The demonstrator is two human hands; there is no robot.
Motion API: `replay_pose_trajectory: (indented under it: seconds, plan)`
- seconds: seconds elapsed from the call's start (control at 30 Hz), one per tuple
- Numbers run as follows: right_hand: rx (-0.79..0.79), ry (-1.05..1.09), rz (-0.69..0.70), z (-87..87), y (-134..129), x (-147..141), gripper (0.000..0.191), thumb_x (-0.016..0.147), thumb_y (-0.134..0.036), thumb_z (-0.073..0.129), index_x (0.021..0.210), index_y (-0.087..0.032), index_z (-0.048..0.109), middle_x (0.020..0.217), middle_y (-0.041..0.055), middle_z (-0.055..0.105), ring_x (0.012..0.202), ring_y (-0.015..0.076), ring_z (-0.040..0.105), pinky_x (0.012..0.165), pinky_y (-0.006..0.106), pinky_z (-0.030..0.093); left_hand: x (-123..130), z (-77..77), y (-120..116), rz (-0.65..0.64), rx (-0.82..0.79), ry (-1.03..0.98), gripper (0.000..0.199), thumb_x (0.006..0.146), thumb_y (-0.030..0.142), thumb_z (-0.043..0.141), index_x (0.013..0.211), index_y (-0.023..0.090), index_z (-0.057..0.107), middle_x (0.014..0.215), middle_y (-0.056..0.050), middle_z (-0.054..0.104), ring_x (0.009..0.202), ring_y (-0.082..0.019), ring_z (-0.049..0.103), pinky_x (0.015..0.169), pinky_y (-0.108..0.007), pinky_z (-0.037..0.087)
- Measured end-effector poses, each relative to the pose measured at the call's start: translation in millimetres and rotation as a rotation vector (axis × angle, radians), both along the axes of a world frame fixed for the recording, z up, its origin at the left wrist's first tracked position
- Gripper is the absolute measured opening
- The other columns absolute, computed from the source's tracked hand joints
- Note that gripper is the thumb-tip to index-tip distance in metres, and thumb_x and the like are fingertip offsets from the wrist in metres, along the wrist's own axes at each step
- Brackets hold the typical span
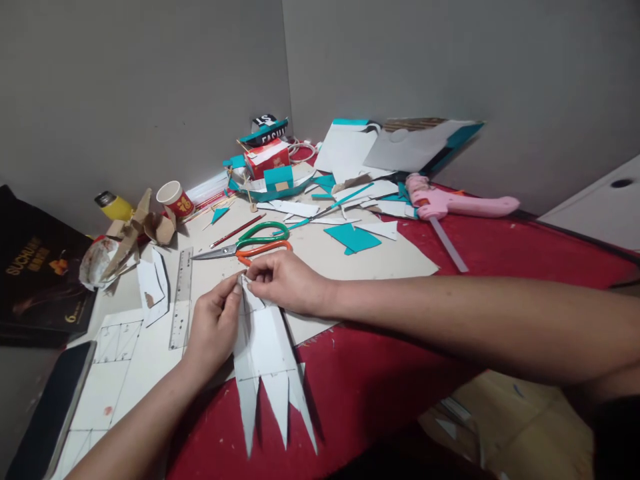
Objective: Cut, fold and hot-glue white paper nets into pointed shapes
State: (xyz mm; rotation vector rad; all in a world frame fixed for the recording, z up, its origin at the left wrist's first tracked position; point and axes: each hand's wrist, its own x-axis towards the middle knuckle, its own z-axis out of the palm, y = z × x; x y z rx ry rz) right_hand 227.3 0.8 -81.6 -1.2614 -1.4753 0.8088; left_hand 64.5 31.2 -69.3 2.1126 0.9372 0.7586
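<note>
A white cardboard cutout (265, 340) with folded panels and long pointed tips lies toward the table's near edge, its tips over the red surface. My left hand (214, 323) pinches its upper end from the left. From the right, my right hand (287, 281) pinches the same end, fingertips almost meeting the left ones. The small flaps between the fingers are partly hidden. Just beyond my hands lie scissors (245, 247) with one green and one orange handle. A clear ruler (181, 300) rests to the left of my left hand.
A pink glue gun (460, 203) lies at right. Teal and white scraps (353, 238), a small cardboard boat (273, 187) and a red paper cup (175, 199) are at the back. At left are a phone (53, 413), a marked sheet (113, 373) and a black box (43, 267).
</note>
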Motion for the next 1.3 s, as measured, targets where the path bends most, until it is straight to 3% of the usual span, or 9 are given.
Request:
replay_pose_trajectory:
  seconds: [0.3,0.5,0.87,1.07,1.3]
  plan:
    - [-0.001,0.013,-0.004,-0.2,0.9,1.7,0.011,0.072,-0.004,0.057,0.065,-0.012,0.059,0.058,-0.0038,0.052,0.055,0.0087,0.046,0.052,0.021,0.035,0.7,5.5,3.6,0.053,-0.065,-0.004,0.030,0.086,0.030,0.057,0.112,0.020,0.069,0.110,-0.004,0.072,0.105,-0.025,0.063,0.094,-0.036,0.047]
    - [0.031,-0.019,0.004,0.9,-1.5,2.6,0.013,0.073,-0.004,0.056,0.065,-0.013,0.059,0.059,-0.0034,0.054,0.057,0.0089,0.047,0.054,0.021,0.035,2.3,7.6,3.0,0.029,-0.113,-0.032,0.033,0.085,0.029,0.059,0.116,0.021,0.066,0.112,-0.005,0.071,0.107,-0.026,0.062,0.096,-0.038,0.045]
    - [0.010,-0.030,-0.003,1.2,-2.1,2.2,0.012,0.073,-0.003,0.058,0.068,-0.012,0.063,0.059,-0.0031,0.053,0.057,0.0093,0.047,0.054,0.021,0.034,0.9,6.7,3.6,-0.034,-0.095,0.006,0.029,0.087,0.027,0.056,0.113,0.020,0.068,0.105,-0.004,0.073,0.101,-0.025,0.064,0.086,-0.033,0.049]
    - [-0.022,0.004,0.000,3.0,-3.5,0.8,0.012,0.072,-0.002,0.058,0.067,-0.012,0.062,0.058,-0.0038,0.052,0.056,0.0088,0.047,0.053,0.021,0.034,1.6,4.4,1.4,0.016,-0.076,0.015,0.029,0.087,0.030,0.056,0.111,0.021,0.069,0.101,-0.004,0.074,0.093,-0.023,0.065,0.083,-0.031,0.049]
    - [-0.017,-0.009,0.003,2.1,-4.1,0.5,0.011,0.074,-0.005,0.058,0.067,-0.013,0.063,0.058,-0.0035,0.052,0.056,0.0091,0.047,0.052,0.021,0.032,4.6,4.3,0.6,0.082,-0.020,0.009,0.024,0.084,0.034,0.060,0.096,0.020,0.075,0.081,-0.001,0.075,0.077,-0.019,0.064,0.068,-0.027,0.050]
